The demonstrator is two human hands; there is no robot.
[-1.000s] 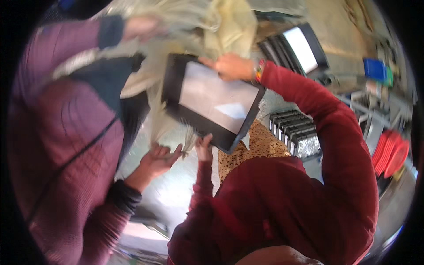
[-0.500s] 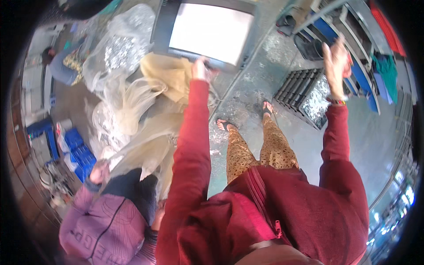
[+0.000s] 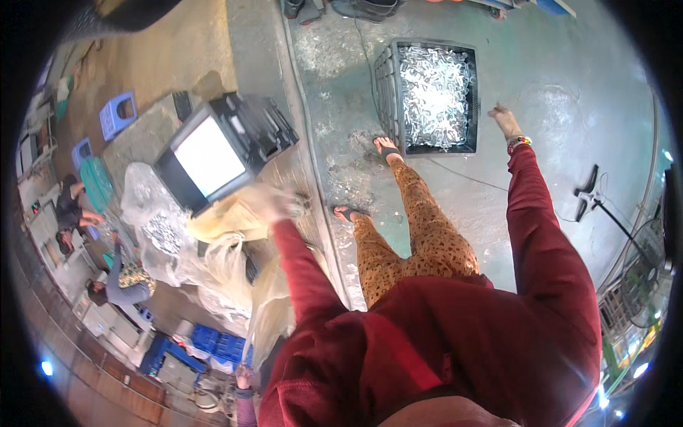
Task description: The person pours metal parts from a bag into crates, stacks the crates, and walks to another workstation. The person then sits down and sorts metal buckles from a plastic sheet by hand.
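My left hand (image 3: 276,204) is smeared by motion. It is beside the yellowish plastic bags (image 3: 231,217), close to a dark crate (image 3: 265,129) whose top looks glaring white; whether it grips anything I cannot make out. Out to the right, my right hand (image 3: 506,121) hangs in the air with its fingers stretched and nothing in them. A beaded bracelet is on that wrist. Left of this hand, apart from it, a dark grey crate (image 3: 386,92) full of small shiny metal pieces (image 3: 435,96) stands on the floor in front of my feet.
A co-worker's hand (image 3: 244,376) is at the plastic on the lower left. Two people sit farther left near blue stools (image 3: 117,115). Blue bins (image 3: 217,343) lie beyond the bags. A standing fan (image 3: 637,263) is at the right; a thin cable crosses the floor.
The view has swung right, so the metal-filled crate now sits near the top middle. My right hand has come lower. My left hand has moved off the white-topped crate's near edge.
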